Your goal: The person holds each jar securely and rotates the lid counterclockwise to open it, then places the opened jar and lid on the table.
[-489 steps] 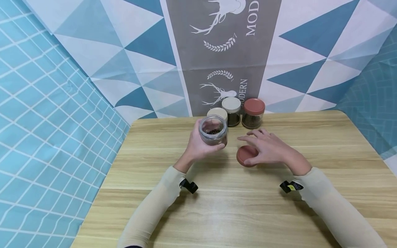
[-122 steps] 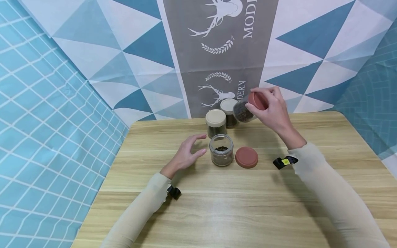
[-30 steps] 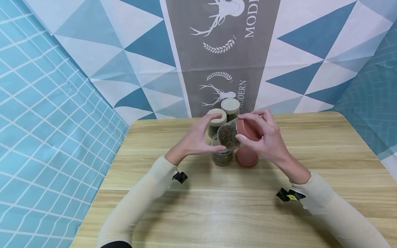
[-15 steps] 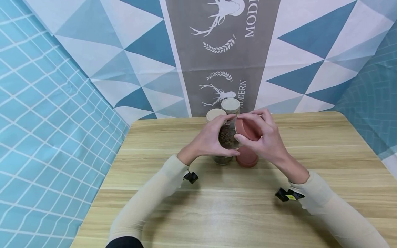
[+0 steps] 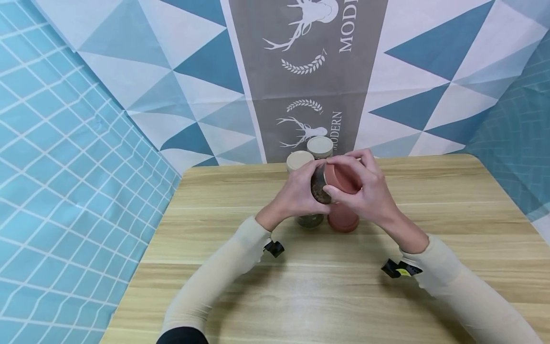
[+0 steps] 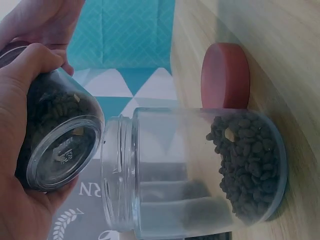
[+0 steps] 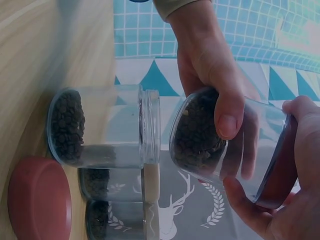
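Note:
A clear jar (image 7: 197, 137) with a red lid (image 5: 345, 178) is held tilted in both hands, part-filled with small dark bean-like pieces. My left hand (image 5: 301, 191) wraps its fingers and thumb around the glass body. On the lid end, my right hand (image 5: 367, 191) grips with thumb and fingers; the lid is still on the jar. Just below the held jar stands a lidless clear jar (image 6: 172, 170), upright on the table, with a layer of similar dark pieces at its bottom. Beside this jar a loose red lid (image 7: 40, 200) lies on the tabletop.
Behind the lidless jar stand a cream-lidded jar (image 5: 298, 159) and a white-lidded jar (image 5: 320, 145), close together near the back edge of the wooden table (image 5: 318, 296). A patterned cloth (image 5: 206, 81) hangs directly behind them.
Over the last second my left hand has moved right and closed around the red-lidded jar. Earlier, my right hand alone lifted that jar from the back; the lidless jar was set down.

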{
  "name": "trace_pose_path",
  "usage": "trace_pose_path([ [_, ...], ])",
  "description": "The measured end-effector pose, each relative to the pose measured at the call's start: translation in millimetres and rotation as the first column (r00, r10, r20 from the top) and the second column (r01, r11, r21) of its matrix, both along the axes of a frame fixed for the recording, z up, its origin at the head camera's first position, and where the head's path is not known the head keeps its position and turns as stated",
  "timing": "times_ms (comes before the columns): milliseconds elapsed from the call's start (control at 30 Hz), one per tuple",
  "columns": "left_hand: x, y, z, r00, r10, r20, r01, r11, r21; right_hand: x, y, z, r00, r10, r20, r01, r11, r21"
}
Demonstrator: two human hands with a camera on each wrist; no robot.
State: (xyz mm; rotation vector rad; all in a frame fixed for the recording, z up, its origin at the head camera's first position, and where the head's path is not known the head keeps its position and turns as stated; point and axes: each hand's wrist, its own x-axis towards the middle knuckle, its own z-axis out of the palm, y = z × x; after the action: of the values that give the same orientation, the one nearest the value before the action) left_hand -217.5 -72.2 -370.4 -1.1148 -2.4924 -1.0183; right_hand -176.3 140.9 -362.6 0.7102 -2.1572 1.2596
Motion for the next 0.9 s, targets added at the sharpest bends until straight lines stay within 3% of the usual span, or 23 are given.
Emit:
trace_pose_path([
  [467, -2.2, -2, -6.8, 1.000, 0.008, -0.024, -0.008, 1.000, 0.029, 3.0, -1, 6.4, 0.999, 0.004, 0.046, -0.006, 0.998, 0.055],
  [667, -1.9, -3, -7.4, 0.999, 0.011, -0.034, -0.010, 0.999, 0.039, 5.7, 4, 17.2, 0.986, 0.035, 0.161, -0.056, 0.991, 0.125],
  [900, 0.5, -5, -8.3, 1.000, 0.003, -0.027, -0.002, 1.000, 0.021, 4.2, 16, 35.6, 0.958, -0.013, 0.288, -0.047, 0.979, 0.198],
])
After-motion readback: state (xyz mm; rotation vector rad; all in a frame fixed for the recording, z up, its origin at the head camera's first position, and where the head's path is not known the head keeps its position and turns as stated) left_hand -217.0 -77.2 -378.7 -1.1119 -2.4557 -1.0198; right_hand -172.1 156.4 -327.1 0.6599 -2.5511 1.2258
